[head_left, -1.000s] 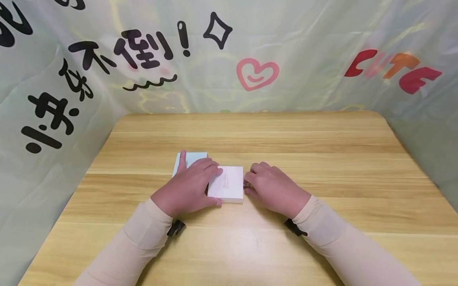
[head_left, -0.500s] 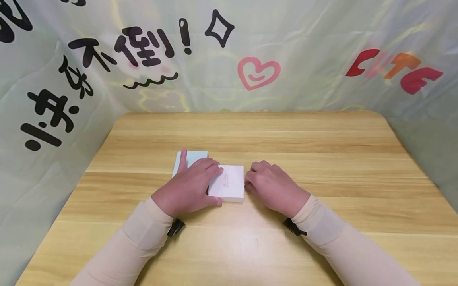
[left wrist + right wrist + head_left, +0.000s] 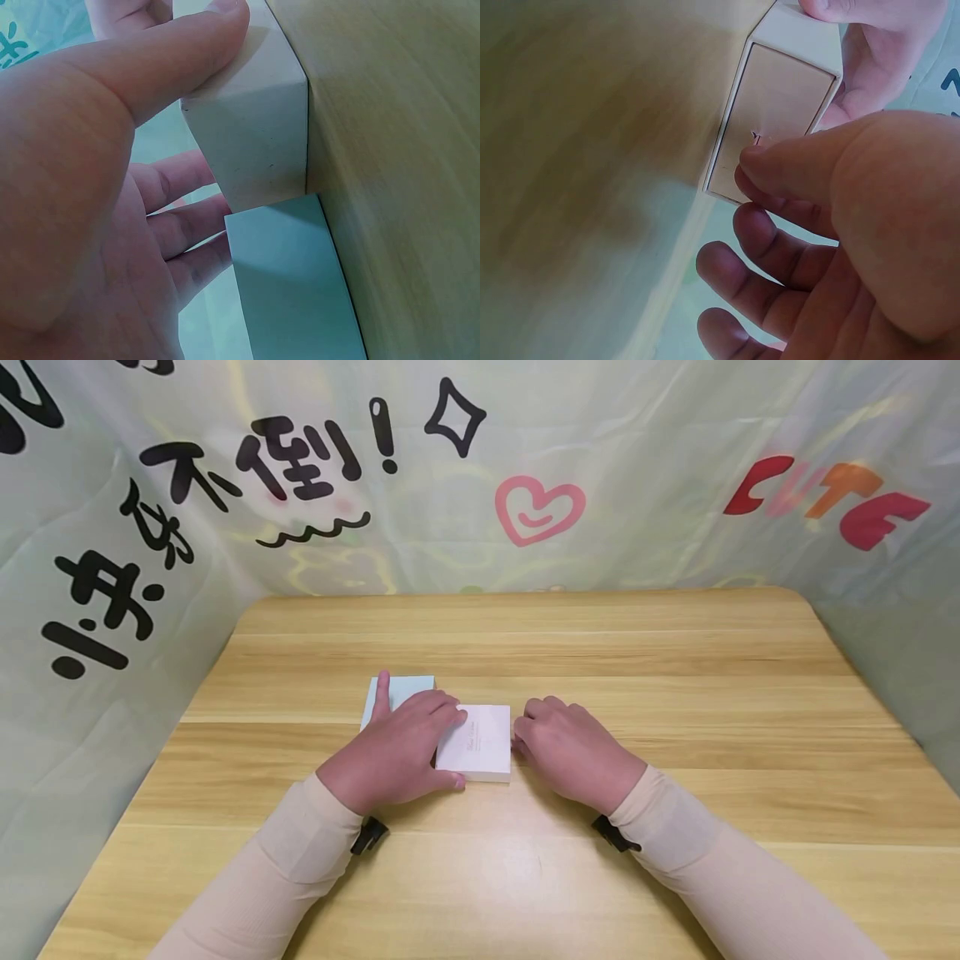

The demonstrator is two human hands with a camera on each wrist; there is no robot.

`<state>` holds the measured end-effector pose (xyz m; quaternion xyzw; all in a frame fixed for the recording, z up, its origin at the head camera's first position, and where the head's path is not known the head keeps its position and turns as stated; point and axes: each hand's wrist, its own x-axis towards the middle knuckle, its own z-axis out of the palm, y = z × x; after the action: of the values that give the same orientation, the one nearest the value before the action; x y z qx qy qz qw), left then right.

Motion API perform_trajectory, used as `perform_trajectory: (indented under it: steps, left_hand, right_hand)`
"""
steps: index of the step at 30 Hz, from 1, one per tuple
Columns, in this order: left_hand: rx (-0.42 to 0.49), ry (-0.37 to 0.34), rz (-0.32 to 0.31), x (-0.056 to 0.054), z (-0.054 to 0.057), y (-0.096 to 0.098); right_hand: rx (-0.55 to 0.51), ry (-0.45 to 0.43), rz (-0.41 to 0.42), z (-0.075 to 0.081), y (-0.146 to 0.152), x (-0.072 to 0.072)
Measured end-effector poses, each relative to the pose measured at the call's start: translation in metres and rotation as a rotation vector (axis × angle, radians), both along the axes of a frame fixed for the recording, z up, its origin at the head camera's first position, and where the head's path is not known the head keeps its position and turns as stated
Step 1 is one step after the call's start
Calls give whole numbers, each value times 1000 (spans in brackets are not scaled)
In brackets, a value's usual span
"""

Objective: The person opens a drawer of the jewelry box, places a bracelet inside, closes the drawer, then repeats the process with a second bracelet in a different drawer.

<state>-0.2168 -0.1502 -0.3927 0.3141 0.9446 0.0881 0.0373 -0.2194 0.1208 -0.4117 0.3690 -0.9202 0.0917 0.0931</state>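
Little has shifted — the white box (image 3: 478, 743) sits nearer the left edge of the worktop (image 3: 637, 652) than the right, gripped by the left hand (image 3: 390, 752), while the right hand (image 3: 576, 756) pinches a small pinkish tab (image 3: 758, 140), the end panel (image 3: 776, 94) apparently still flush.

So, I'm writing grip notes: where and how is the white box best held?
Grip the white box by its near and far sides, probably from the left: they're flat and opposed, as the left hand shows, while the right hand occupies the right end.
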Motion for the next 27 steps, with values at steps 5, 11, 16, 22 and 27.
perform_trajectory:
  steps: [5,11,16,22,27]
  left_hand:
    - [-1,-16,2,0,0,0]
    - [-1,-15,4,0,0,0]
    - [-4,-16,9,1,0,0]
    - [15,-14,6,2,0,0]
    - [18,-9,7,0,0,0]
  right_hand:
    - [19,-21,-11,0,0,0]
    - [32,-48,-29,1,0,1]
    - [36,-50,-26,1,0,3]
    - [37,-41,-21,0,1,3]
    - [46,-48,-36,0,3,0]
